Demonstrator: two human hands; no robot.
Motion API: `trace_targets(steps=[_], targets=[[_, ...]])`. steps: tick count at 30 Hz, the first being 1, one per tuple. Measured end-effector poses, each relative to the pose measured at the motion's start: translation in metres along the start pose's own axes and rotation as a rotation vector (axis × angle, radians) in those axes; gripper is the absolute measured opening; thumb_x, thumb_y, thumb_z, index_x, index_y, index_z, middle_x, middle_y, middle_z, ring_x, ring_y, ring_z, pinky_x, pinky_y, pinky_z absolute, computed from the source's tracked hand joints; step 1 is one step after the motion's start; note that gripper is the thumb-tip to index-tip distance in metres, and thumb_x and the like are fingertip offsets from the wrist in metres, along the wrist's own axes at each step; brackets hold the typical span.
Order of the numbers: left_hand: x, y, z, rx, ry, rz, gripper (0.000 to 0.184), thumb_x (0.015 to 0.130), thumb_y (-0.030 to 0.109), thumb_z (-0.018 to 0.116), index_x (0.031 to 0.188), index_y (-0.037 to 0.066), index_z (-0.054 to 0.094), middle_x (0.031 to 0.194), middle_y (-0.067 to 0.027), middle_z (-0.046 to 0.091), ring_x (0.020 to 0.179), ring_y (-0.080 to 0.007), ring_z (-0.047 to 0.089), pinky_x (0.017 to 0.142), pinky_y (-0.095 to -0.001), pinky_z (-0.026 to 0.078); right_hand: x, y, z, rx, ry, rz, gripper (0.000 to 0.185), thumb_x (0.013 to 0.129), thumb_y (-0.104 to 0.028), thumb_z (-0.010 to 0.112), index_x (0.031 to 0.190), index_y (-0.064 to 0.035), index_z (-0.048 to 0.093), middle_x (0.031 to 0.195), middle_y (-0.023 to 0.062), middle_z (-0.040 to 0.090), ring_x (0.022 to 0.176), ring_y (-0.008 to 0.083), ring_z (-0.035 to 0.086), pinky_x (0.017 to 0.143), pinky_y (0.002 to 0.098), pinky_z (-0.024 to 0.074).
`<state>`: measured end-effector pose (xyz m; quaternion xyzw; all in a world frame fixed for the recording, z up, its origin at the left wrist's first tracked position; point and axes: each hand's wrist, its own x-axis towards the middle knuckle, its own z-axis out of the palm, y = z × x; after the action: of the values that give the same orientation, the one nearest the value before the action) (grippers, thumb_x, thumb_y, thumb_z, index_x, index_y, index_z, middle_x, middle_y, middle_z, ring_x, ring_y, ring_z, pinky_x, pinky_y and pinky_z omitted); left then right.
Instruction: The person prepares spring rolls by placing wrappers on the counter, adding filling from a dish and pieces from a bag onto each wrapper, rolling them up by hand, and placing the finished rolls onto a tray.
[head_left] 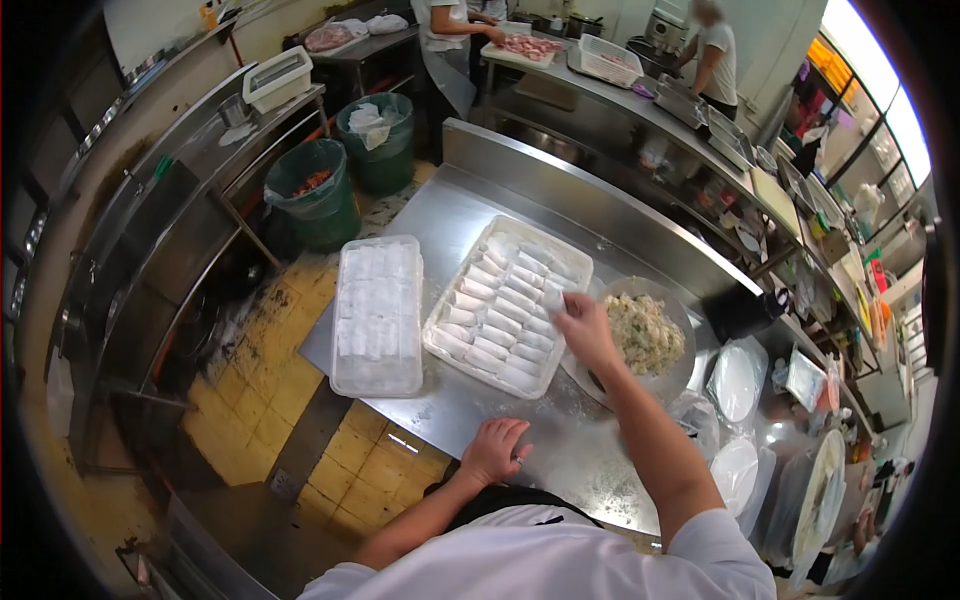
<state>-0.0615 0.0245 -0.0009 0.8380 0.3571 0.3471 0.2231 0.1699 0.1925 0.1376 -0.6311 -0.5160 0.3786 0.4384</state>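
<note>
My right hand [582, 325] is closed, fingers pressed together, over the right edge of a white tray [436, 340]; what it pinches is too small to make out. Rows of white, floured rolls [497, 303] fill that tray. Just to the right, a large round bowl [680, 385] holds a pale, chunky filling [643, 333]. A second container [378, 384], also filled with white pieces, stands to the left. My left hand [495, 450] rests near the front edge of the steel table [450, 405], its fingers curled, with a ring on one; whether anything is in them is hidden.
Two green bins [335, 215] [388, 170] stand beyond the table's left side. A raised steel backsplash [590, 198] runs along the far edge. Wrapped plates [738, 385] lie at the right. Two people [447, 45] [714, 60] stand by the back counter with meat.
</note>
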Motion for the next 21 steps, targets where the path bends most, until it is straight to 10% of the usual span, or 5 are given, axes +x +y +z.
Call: trace_targets(steps=[9, 21], targets=[[0.000, -0.003, -0.001, -0.031, 0.005, -0.035, 0.051, 0.090, 0.028, 0.078, 0.134, 0.004, 0.067, 0.130, -0.0126, 0.070, 0.120, -0.0324, 0.066, 0.107, -0.0472, 0.052, 0.172, -0.012, 0.084, -0.533, 0.129, -0.208, 0.044, 0.081, -0.013, 0.080, 0.122, 0.0027, 0.076, 0.113, 0.0246, 0.079, 0.109, 0.0414, 0.076, 0.096, 0.0458, 0.0588], [0.000, -0.004, -0.001, -0.063, 0.021, -0.039, 0.052, 0.090, 0.030, 0.079, 0.134, 0.005, 0.068, 0.129, -0.0129, 0.070, 0.120, -0.0322, 0.066, 0.106, -0.0468, 0.052, 0.149, -0.006, 0.070, -0.464, -0.033, -0.258, 0.051, 0.087, -0.008, 0.070, 0.137, 0.0016, 0.071, 0.125, 0.0238, 0.078, 0.109, 0.0380, 0.077, 0.098, 0.0459, 0.0587]])
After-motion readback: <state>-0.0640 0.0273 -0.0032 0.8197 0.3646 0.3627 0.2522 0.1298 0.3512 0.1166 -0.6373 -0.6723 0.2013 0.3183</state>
